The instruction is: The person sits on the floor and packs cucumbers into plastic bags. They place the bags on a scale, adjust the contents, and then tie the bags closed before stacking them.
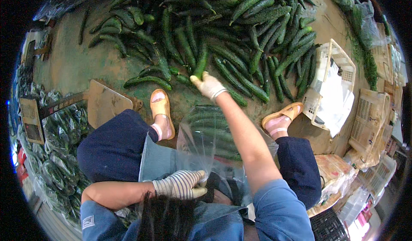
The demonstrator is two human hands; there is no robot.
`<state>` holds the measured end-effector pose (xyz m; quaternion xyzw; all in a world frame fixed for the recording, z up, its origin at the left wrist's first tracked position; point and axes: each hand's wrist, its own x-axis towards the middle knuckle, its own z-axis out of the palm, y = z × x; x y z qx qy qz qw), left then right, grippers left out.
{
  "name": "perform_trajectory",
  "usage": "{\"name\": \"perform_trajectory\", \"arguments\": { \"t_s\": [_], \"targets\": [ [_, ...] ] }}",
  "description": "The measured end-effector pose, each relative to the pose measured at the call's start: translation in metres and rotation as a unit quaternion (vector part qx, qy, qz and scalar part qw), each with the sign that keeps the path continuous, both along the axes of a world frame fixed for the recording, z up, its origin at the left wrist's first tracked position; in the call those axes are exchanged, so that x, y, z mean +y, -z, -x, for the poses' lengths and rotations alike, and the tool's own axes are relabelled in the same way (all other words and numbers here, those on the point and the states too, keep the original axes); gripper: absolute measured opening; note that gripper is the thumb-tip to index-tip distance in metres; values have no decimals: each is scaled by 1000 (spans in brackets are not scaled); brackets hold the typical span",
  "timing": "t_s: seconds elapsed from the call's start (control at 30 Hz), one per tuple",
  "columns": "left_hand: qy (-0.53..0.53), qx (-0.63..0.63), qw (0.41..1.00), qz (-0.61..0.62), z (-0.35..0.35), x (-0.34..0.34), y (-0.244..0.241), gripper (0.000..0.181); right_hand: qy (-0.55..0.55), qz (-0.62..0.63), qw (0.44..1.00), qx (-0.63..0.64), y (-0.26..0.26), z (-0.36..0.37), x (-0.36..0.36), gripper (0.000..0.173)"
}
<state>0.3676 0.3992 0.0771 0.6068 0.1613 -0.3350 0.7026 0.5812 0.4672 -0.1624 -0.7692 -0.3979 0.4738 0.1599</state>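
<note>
My right hand (209, 85), in a pale work glove, reaches to the near side of a large heap of cucumbers (238, 31). Its fingers grip the near end of a green cucumber (201, 60), slightly blurred. My left hand (182, 183), in a striped coated glove, pinches the mouth of a clear plastic bag (194, 138) close to my body. Several cucumbers (209, 130) lie side by side inside the bag, which rests between my feet. My right forearm covers part of the bag.
A weighing scale with a metal platform (107, 104) and display (32, 120) stands at left. Beyond it are stacked bagged cucumbers (61, 167). A white plastic crate (331, 76) holding plastic film (336, 96) sits right of the heap. More crates (368, 121) line the right side.
</note>
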Motion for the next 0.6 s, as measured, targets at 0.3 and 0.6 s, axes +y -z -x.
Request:
{"name": "perform_trajectory", "arguments": {
  "t_s": [0.3, 0.6],
  "targets": [
    [-2, 24, 1000, 1, -6, 2, -5, 27, 83, -100, 931, -341, 23, -71, -23, 55],
    [-10, -9, 999, -42, -13, 7, -7, 27, -137, 232, 925, -268, 18, -129, 5, 59]
  ]
}}
